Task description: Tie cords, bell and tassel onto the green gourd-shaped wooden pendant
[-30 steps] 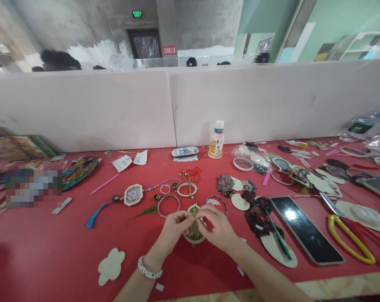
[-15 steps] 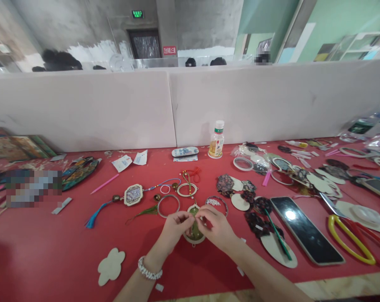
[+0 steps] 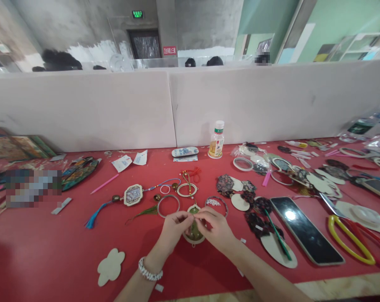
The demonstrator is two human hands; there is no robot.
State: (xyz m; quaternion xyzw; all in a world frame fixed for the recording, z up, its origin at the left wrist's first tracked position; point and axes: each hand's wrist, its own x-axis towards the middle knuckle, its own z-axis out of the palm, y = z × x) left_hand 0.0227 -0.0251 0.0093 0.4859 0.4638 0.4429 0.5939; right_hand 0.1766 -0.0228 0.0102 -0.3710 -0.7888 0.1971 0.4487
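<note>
My left hand point(image 3: 174, 230) and my right hand point(image 3: 215, 228) meet over a round green pendant point(image 3: 194, 235) with a pale rim and a small loop at its near side. Thumb and fingertips of both hands are pinched together, nearly touching each other. Whatever is between them is too small to make out. The pendant lies on the red table, partly covered by the fingers. Its beaded cord point(image 3: 191, 188) runs away past a pale ring point(image 3: 187, 190). Left of the hands are a metal ring point(image 3: 168, 206) and a green tassel point(image 3: 148, 210).
To the right lie a phone point(image 3: 307, 230), yellow-and-red scissors point(image 3: 350, 241) and a green stick point(image 3: 278, 235) on a pale oval. A small bottle point(image 3: 216, 140) stands before the white partition point(image 3: 114, 111). A cloud-shaped piece point(image 3: 111, 267) and a blue-tasselled pendant point(image 3: 133, 195) are at the left.
My right hand has shifted very slightly to the left, its fingers still pinched. My left hand and the pendant have hardly moved.
</note>
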